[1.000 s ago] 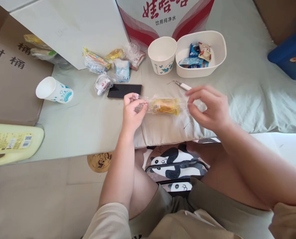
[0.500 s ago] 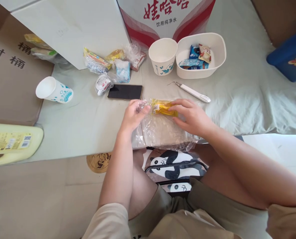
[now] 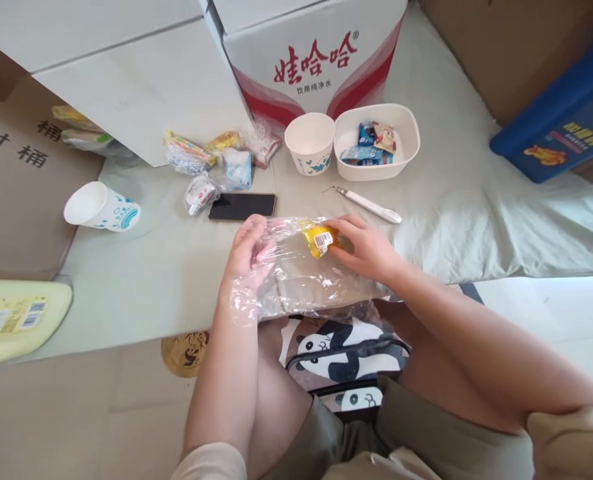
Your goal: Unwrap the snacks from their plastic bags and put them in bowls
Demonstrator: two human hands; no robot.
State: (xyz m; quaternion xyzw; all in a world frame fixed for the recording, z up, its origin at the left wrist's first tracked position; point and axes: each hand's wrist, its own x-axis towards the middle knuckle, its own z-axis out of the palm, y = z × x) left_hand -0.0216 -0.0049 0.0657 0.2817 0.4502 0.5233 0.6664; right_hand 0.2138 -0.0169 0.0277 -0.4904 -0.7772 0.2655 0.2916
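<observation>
A clear plastic bag [image 3: 306, 280] lies on the pale green sheet [image 3: 151, 280] in front of me. My left hand [image 3: 246, 257] is inside the bag's left opening, the film draped over its wrist, fingers curled. A yellow wrapped snack [image 3: 319, 239] with a barcode label sits at the bag's top. The fingers of my right hand [image 3: 366, 250] are closed on the snack's right end.
Behind lie a black phone [image 3: 241, 206], a white pen-like tool [image 3: 369, 205], a paper cup [image 3: 310, 142], a white tub [image 3: 406, 157] of snack packets, a pile of wrapped snacks [image 3: 221, 163] and a tipped cup [image 3: 101, 208]. Cardboard boxes [image 3: 306, 53] stand at the back. A yellow bottle [image 3: 11, 320] lies left.
The clear bag has spread open and my left hand has slid inside it. My right hand pushed the yellow snack toward the bag's mouth. The camera tilted, showing more of the boxes.
</observation>
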